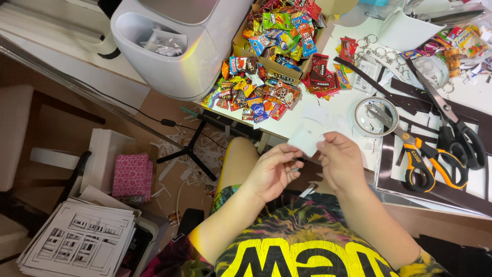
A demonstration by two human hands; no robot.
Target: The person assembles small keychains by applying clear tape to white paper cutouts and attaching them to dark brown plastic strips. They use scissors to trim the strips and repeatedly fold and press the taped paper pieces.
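White table: cardboard box brimming with candy packets.

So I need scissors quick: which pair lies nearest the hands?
The orange-and-black-handled scissors, just beside the right hand. The black-handled pair lies farther out.

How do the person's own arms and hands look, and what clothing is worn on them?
Both forearms are bare, with no long sleeves, gloves, watch or rings visible. The left hand and the right hand are uncovered too. The arms come out of a short-sleeved tie-dye shirt, dark with yellow, pink and green swirls and large yellow letters with black outlines on the chest.
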